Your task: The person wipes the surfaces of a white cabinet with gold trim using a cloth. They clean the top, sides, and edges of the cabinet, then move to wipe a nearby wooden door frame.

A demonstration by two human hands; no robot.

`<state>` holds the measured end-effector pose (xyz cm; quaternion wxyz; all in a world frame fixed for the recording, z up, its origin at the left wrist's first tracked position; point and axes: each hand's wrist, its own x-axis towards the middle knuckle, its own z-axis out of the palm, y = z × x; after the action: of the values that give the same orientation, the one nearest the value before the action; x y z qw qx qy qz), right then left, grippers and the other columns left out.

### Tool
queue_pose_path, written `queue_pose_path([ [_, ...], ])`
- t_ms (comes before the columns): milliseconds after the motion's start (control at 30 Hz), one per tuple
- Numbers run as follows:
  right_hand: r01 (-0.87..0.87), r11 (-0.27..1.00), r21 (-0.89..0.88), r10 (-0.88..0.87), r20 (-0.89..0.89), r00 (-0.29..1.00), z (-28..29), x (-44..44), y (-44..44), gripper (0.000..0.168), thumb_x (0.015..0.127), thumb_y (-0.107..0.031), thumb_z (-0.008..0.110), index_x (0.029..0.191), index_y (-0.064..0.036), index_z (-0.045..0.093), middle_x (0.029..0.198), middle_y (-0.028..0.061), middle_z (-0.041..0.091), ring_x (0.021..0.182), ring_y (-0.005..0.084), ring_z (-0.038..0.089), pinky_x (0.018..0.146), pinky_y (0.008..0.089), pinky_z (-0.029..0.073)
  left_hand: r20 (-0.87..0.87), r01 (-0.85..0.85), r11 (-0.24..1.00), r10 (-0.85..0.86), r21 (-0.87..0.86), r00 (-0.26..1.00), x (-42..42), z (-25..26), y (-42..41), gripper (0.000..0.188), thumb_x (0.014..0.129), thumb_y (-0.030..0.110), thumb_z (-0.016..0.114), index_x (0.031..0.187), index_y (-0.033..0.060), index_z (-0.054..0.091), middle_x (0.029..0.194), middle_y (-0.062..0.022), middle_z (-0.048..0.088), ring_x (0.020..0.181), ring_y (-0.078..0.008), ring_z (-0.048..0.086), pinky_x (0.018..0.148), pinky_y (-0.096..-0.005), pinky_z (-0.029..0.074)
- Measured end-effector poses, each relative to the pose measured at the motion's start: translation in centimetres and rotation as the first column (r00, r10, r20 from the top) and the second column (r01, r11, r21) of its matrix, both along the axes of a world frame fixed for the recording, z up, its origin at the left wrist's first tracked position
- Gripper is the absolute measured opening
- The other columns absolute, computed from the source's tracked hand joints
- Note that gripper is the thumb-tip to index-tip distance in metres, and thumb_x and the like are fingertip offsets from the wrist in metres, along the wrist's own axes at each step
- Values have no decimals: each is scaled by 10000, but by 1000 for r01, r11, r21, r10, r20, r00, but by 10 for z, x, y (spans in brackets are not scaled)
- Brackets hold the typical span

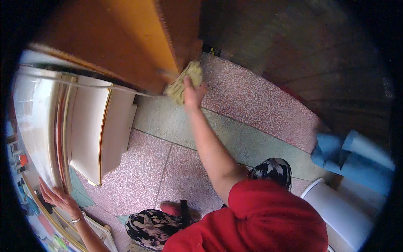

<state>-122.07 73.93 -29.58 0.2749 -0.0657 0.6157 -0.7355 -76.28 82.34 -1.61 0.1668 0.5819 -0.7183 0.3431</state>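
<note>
My right hand (194, 93) grips a crumpled yellowish-green cloth (189, 78), pressed against the lower corner of an orange-brown wooden panel (151, 56), close above the floor. Off to the left, my left hand (59, 198) rests with fingers spread against the corner of a glossy white cabinet top (34, 126). A bracelet circles that wrist. Gold and reddish trim runs along the cabinet edge. The cloth hides the very corner of the panel.
Below the top, the white cabinet's body (88, 126) stands on a pink speckled terrazzo floor (148, 163) with a greenish band. A thin cable (104, 86) crosses from cabinet to panel. Rightward are a blue item (362, 160) and a white cylindrical container (340, 208). Small items crowd the far left.
</note>
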Motion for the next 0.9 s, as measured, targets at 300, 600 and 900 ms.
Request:
queue_pose_path([
  [300,-18,951,310,-8,83,997,-56,-99,-81,615,844,-389,689,1260,36,531,1205,216,611,1107,350,587,955,405,448,46,72,994,-75,79,996,-5,8,-15,635,1007,507,152,1423,117,431,1450,-120,433,1348,-282,366,1118,-464,235],
  [600,-18,997,74,39,-298,954,-146,-128,-96,358,841,-187,626,1180,-82,581,1071,131,668,991,310,626,849,375,478,39,82,996,-84,41,996,-2,2,-14,629,1009,496,150,1408,123,461,1426,-108,464,1347,-284,382,1137,-478,220],
  [900,-13,888,460,264,-486,833,-76,-59,-38,476,747,-160,707,1190,-57,567,1013,145,673,951,298,640,829,361,487,9,87,995,-87,54,996,-9,6,-2,604,1016,463,191,1421,87,435,1449,-130,436,1358,-296,357,1121,-446,209],
])
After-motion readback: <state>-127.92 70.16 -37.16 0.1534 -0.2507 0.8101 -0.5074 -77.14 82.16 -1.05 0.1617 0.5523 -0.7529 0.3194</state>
